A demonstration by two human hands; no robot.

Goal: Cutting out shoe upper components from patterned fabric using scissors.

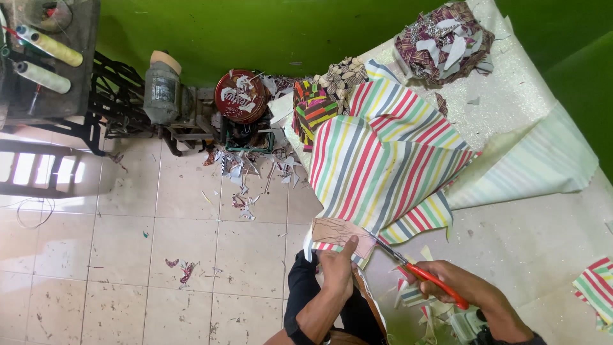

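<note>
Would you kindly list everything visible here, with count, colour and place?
striped fabric: one, red, green, yellow, grey and white stripes, spread on the table
cardboard pattern piece: one, brown, on the fabric's near edge under the left thumb
scissors: one pair, red handles, blades at the pattern's edge
table: one, whitish, right side
fabric bundles: several, patterned, at the table's far end
striped offcut: one, at the table's right edge
round tin: one, red, on the floor by the green wall
scraps: many, pale, on the tiled floor
thread cones: two, yellowish, top left
left hand: pressing the pattern
right hand: holding the scissors
</note>
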